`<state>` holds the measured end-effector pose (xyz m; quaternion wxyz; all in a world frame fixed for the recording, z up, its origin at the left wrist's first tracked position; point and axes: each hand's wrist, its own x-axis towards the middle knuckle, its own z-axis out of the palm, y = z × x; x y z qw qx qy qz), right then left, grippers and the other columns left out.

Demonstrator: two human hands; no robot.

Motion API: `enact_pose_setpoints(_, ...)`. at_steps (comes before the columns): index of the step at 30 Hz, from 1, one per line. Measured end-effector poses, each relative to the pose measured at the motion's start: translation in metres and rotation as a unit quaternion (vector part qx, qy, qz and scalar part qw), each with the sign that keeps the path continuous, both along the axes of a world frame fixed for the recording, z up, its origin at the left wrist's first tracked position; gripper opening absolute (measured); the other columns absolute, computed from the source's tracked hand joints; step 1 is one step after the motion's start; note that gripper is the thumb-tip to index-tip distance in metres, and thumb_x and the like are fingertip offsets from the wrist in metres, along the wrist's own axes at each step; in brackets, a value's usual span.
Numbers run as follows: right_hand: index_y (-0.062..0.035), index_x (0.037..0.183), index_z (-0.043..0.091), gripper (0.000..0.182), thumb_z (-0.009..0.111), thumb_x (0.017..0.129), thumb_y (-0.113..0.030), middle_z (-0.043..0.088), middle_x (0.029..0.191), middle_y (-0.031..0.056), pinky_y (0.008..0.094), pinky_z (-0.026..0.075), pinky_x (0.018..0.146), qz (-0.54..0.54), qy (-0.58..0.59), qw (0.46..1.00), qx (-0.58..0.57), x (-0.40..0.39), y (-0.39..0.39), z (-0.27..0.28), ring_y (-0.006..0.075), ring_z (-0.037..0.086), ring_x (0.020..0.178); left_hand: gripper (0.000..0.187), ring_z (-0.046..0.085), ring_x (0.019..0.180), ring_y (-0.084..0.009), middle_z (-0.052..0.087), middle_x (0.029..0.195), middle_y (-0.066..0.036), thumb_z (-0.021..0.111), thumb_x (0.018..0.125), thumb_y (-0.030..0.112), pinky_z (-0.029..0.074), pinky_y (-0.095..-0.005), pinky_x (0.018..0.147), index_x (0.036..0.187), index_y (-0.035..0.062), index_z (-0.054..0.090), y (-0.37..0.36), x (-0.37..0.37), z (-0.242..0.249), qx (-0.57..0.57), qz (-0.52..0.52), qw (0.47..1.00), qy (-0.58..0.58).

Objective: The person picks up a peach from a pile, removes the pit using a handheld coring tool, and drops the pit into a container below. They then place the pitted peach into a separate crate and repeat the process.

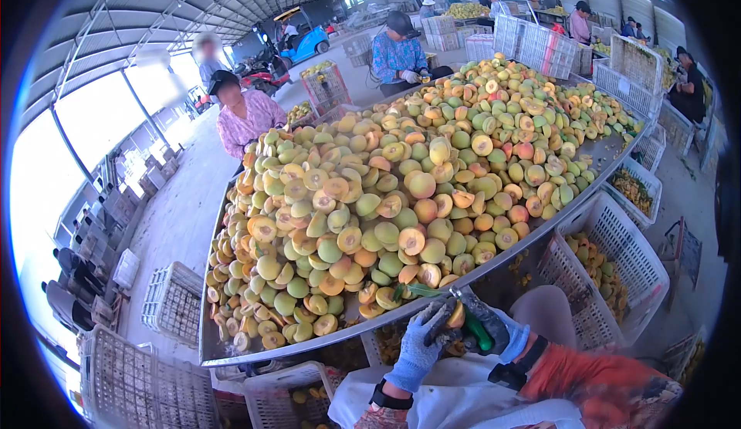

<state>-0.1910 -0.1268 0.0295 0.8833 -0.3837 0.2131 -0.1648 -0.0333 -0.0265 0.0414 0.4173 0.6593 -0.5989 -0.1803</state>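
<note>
In blue gloves with dark palms, both my hands are close together in front of the metal table's near edge. My left hand (419, 348) is closed round a piece of yellow-orange peach (457, 315). The fingers of my right hand (505, 332) wrap a green-handled tool (478, 335); a small metal part shows near the fruit, but its shape is hard to make out. Just beyond my hands lies a large heap of peaches (363, 213), many cut in half, some with stones showing. A green leaf (423, 290) rests at the heap's edge.
The raised rim (309, 342) of the table runs across before me. At right stands a white crate (633, 248) holding fruit pieces; another crate (289, 406) is low at left. Across the table are a person in pink (251, 120) and a person in blue (394, 55).
</note>
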Motion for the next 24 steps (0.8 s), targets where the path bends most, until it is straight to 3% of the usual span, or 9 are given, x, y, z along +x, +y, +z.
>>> enact_pose_setpoints(5, -0.0112, 0.109, 0.055, 0.035, 0.054, 0.087, -0.039, 0.057, 0.084, -0.0025, 0.0175, 0.044, 0.050, -0.052, 0.062, 0.996, -0.032, 0.000, 0.001, 0.006, 0.0051, 0.052, 0.059, 0.048, 0.039, 0.122, -0.0233, 0.045, 0.130, -0.011, 0.065, 0.075, 0.010, 0.030, -0.0318, 0.101, 0.122, 0.0089, 0.053, -0.001, -0.012, 0.001, 0.036, -0.032, 0.924, 0.379)
enact_pose_setpoints(8, -0.0110, 0.105, 0.056, 0.030, 0.056, 0.086, -0.035, 0.055, 0.076, -0.0020, 0.0180, 0.042, 0.048, -0.029, 0.003, 0.996, 0.081, -0.002, -0.004, 0.004, 0.0061, 0.050, 0.056, 0.045, 0.037, 0.124, -0.0222, 0.045, 0.130, -0.011, 0.064, 0.076, 0.010, 0.029, -0.0319, 0.102, 0.120, 0.0062, 0.054, 0.000, -0.016, 0.002, 0.023, -0.024, 0.872, 0.488)
enact_pose_setpoints(11, -0.0125, 0.106, 0.057, 0.027, 0.059, 0.085, -0.030, 0.057, 0.076, -0.0012, 0.0190, 0.043, 0.048, -0.070, 0.048, 0.996, 0.020, -0.003, -0.001, -0.005, 0.0076, 0.052, 0.056, 0.039, 0.039, 0.122, -0.0219, 0.048, 0.127, -0.011, 0.064, 0.076, 0.008, 0.031, -0.0322, 0.100, 0.115, 0.0031, 0.058, -0.003, -0.018, 0.008, 0.007, -0.004, 0.906, 0.424)
enact_pose_setpoints(13, -0.0108, 0.109, 0.055, 0.027, 0.057, 0.086, -0.026, 0.057, 0.087, -0.0020, 0.0192, 0.046, 0.055, -0.052, 0.054, 0.997, -0.007, -0.004, -0.002, -0.003, 0.0044, 0.054, 0.071, 0.036, 0.045, 0.116, -0.0227, 0.051, 0.122, -0.013, 0.063, 0.075, 0.006, 0.035, -0.0323, 0.096, 0.111, 0.0022, 0.060, -0.001, -0.023, 0.013, -0.084, -0.014, 0.923, 0.375)
enact_pose_setpoints(16, -0.0080, 0.115, 0.051, 0.037, 0.061, 0.082, -0.021, 0.056, 0.090, -0.0005, 0.0180, 0.045, 0.051, -0.013, -0.035, 0.999, -0.023, 0.006, 0.012, 0.023, 0.0053, 0.054, 0.074, 0.022, 0.054, 0.094, -0.0176, 0.058, 0.104, -0.011, 0.058, 0.079, 0.005, 0.043, -0.0285, 0.084, 0.098, -0.0066, 0.059, -0.009, -0.024, -0.008, -0.154, 0.117, 0.939, 0.284)
enact_pose_setpoints(17, -0.0077, 0.116, 0.050, 0.040, 0.063, 0.081, -0.022, 0.056, 0.090, 0.0002, 0.0177, 0.044, 0.050, 0.001, -0.044, 0.997, -0.059, 0.010, 0.016, 0.040, 0.0059, 0.054, 0.074, 0.021, 0.055, 0.087, -0.0143, 0.059, 0.100, -0.009, 0.055, 0.078, -0.001, 0.044, -0.0263, 0.081, 0.098, -0.0059, 0.059, -0.009, -0.030, -0.001, -0.135, 0.157, 0.880, 0.427)
enact_pose_setpoints(19, -0.0073, 0.116, 0.049, 0.042, 0.063, 0.080, -0.022, 0.057, 0.091, 0.0007, 0.0173, 0.044, 0.050, 0.003, -0.035, 0.999, -0.019, 0.005, 0.012, 0.040, 0.0060, 0.055, 0.074, 0.029, 0.054, 0.095, -0.0174, 0.056, 0.107, -0.013, 0.053, 0.081, 0.002, 0.043, -0.0285, 0.085, 0.109, -0.0048, 0.054, -0.010, -0.026, 0.002, -0.131, 0.132, 0.886, 0.426)
enact_pose_setpoints(23, -0.0076, 0.117, 0.049, 0.043, 0.064, 0.079, -0.020, 0.058, 0.090, 0.0025, 0.0176, 0.043, 0.046, 0.035, -0.037, 0.999, 0.008, 0.003, -0.007, 0.045, 0.0071, 0.056, 0.064, 0.051, 0.047, 0.112, -0.0254, 0.048, 0.122, -0.016, 0.042, 0.092, 0.033, 0.038, -0.0358, 0.096, 0.127, -0.0031, 0.037, -0.013, -0.008, -0.005, -0.064, 0.036, 0.793, 0.604)
enact_pose_setpoints(24, -0.0090, 0.116, 0.050, 0.041, 0.064, 0.079, -0.022, 0.058, 0.085, 0.0019, 0.0182, 0.041, 0.042, -0.006, -0.005, 1.000, -0.010, 0.010, -0.009, 0.032, 0.0070, 0.054, 0.054, 0.053, 0.053, 0.104, -0.0245, 0.050, 0.120, -0.015, 0.046, 0.090, 0.036, 0.046, -0.0356, 0.080, 0.127, -0.0003, 0.038, -0.009, -0.006, -0.016, -0.015, 0.007, 0.779, 0.627)
